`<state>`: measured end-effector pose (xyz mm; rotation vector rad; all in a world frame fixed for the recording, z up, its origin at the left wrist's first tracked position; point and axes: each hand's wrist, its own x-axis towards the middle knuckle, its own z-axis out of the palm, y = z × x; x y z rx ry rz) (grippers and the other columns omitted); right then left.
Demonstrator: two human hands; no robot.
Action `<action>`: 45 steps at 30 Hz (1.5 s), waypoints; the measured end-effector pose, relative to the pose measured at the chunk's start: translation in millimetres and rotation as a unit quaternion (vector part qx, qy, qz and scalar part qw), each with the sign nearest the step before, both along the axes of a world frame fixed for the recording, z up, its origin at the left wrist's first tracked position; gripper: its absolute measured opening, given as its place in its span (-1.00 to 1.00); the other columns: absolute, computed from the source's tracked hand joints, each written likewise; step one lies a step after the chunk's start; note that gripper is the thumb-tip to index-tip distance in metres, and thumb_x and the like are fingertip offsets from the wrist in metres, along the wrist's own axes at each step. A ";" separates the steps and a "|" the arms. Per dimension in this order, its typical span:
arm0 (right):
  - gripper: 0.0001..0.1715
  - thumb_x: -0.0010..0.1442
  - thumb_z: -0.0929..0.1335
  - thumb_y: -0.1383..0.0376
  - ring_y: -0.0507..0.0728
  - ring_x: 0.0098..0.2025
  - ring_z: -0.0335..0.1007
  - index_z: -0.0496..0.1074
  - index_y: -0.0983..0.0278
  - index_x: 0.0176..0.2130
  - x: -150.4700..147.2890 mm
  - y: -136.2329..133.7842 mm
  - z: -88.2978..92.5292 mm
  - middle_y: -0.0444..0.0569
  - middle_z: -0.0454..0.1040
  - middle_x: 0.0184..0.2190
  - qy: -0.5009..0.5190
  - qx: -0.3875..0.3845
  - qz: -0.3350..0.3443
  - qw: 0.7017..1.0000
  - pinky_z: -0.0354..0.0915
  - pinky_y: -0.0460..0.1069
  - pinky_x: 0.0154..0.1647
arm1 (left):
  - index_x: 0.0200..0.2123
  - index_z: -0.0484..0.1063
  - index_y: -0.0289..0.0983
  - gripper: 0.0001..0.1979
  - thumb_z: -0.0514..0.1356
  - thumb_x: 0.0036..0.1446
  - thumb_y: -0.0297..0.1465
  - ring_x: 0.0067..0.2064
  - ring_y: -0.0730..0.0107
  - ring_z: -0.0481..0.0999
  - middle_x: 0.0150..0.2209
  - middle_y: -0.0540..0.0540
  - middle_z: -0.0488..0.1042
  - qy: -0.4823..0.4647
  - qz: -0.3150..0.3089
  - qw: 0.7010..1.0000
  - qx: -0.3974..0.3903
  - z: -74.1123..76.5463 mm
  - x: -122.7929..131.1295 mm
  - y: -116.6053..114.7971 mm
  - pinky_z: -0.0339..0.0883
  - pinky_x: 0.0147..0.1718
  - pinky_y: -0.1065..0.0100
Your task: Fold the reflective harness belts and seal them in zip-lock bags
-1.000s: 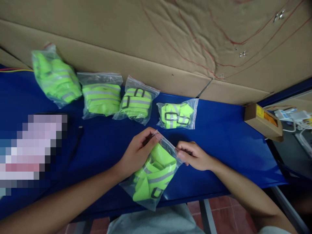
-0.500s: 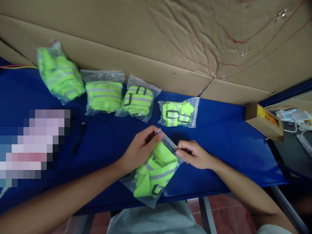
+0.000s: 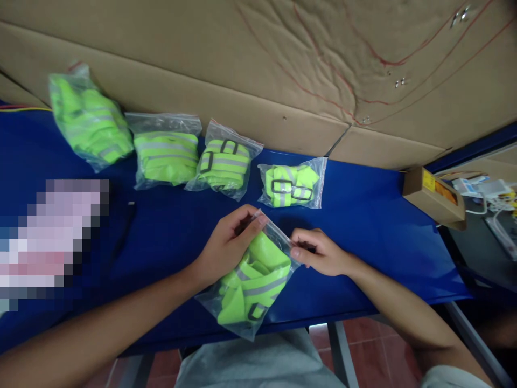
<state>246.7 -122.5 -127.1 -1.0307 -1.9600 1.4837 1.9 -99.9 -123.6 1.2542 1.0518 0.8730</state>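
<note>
A clear zip-lock bag (image 3: 278, 233) hangs tilted between my hands near the table's front edge. Inside it lies a folded neon-yellow reflective strap (image 3: 258, 283) with grey stripes and a black buckle. My left hand (image 3: 230, 237) pinches the bag's top edge at its left end, thumb in front. The right end of the same edge is pinched between thumb and fingers of my right hand (image 3: 319, 251). Whether the seal is closed I cannot tell. Just beyond my hands lies a smaller bagged reflective strap (image 3: 291, 186) with two dark buckles.
Along the cardboard wall (image 3: 202, 75) stand more bagged yellow straps (image 3: 167, 156) on the blue table (image 3: 363, 215). A black cable (image 3: 123, 229) and a pixelated object (image 3: 56, 237) are at left. An open cardboard box (image 3: 434, 196) sits at right, near white cables.
The whole view has shifted slightly, so everything appears a little further left and up. Both hands keep the same pinch on the bag's top edge.
</note>
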 end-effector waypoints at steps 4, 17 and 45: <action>-0.60 0.43 0.33 0.04 -0.08 -0.57 0.29 0.34 0.27 -0.31 1.5 -3.5 -3.7 -0.22 0.30 -0.53 0.008 -0.021 -0.042 0.999 0.16 -0.18 -0.58 | -0.19 0.58 -0.25 -0.54 0.29 0.17 0.04 -0.36 0.38 0.49 -0.33 -0.08 0.58 -0.011 -0.093 0.993 -0.065 5.1 -3.1 6.2 0.36 -0.40 0.44; -0.67 0.41 0.38 0.13 -0.08 -0.54 0.19 0.35 0.28 -0.33 -2.7 -1.3 -0.6 -0.23 0.28 -0.54 0.026 0.012 -0.061 0.998 0.11 -0.16 -0.54 | -0.25 0.69 -0.27 -0.57 0.26 0.22 -0.01 -0.39 0.35 0.51 -0.37 -0.10 0.63 0.017 -0.097 0.994 -0.047 -2.3 -4.3 6.8 0.34 -0.43 0.43; -0.58 0.34 0.41 0.00 -0.07 -0.53 0.09 0.36 0.28 -0.31 -12.3 -6.9 3.4 -0.26 0.24 -0.56 0.034 -0.080 -0.099 0.991 0.02 -0.13 -0.52 | -0.29 0.49 -0.25 -0.72 0.15 0.39 -0.20 -0.35 0.47 0.49 -0.39 0.03 0.50 0.088 -0.067 0.986 0.121 -2.2 0.0 -9.8 0.31 -0.33 0.46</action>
